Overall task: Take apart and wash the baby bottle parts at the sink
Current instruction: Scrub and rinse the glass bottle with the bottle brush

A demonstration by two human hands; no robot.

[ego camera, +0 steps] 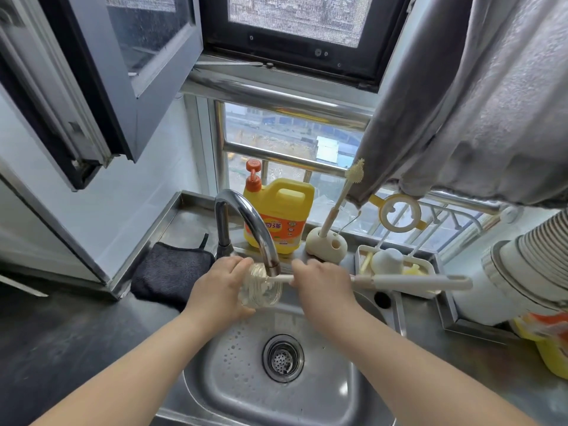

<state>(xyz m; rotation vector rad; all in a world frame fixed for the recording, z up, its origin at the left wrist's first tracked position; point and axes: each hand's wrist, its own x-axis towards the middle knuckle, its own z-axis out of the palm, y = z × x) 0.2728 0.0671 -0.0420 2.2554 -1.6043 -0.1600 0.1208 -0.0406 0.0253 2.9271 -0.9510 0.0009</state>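
My left hand (219,285) grips a clear baby bottle (259,287), held on its side over the steel sink (215,379), right under the tap spout (246,216). My right hand (319,282) is closed around a long white bottle brush (412,282). The brush head is inside the bottle's mouth, and its handle sticks out to the right. Other white and yellow bottle parts (387,261) lie in a white drying tray (430,265) behind the sink on the right.
A yellow dish soap jug (279,216) stands on the sill behind the tap. A cream brush holder (325,245) with a thin brush is beside it. A dark cloth (169,273) lies left of the sink. A white appliance (507,281) sits at right, a grey curtain (476,103) above it.
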